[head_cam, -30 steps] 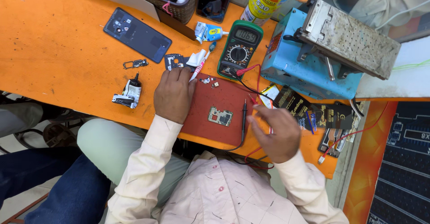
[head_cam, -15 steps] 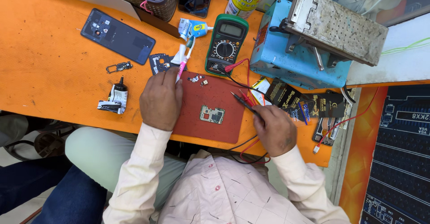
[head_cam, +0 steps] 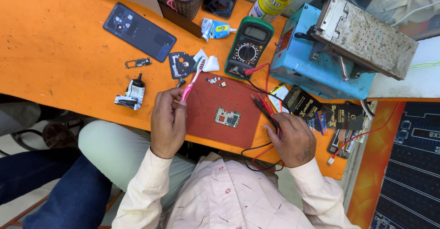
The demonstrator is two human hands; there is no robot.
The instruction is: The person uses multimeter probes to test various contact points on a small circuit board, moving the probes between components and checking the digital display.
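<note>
Sitting by a basket (head_cam: 183,4) of pens, left hand (head_cam: 168,121) pinches a toothbrush (head_cam: 193,79); right hand (head_cam: 293,137) grips meter probes (head_cam: 266,107).

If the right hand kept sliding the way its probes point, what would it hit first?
The right hand aims its probes up-left across the red mat. Their tips would probably meet the tiny loose parts near the mat's far edge first; the circuit board lies just beside that line.

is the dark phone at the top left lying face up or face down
Face down. The phone lies flat on the orange table with its back up: the camera cluster shows, no screen.
</note>
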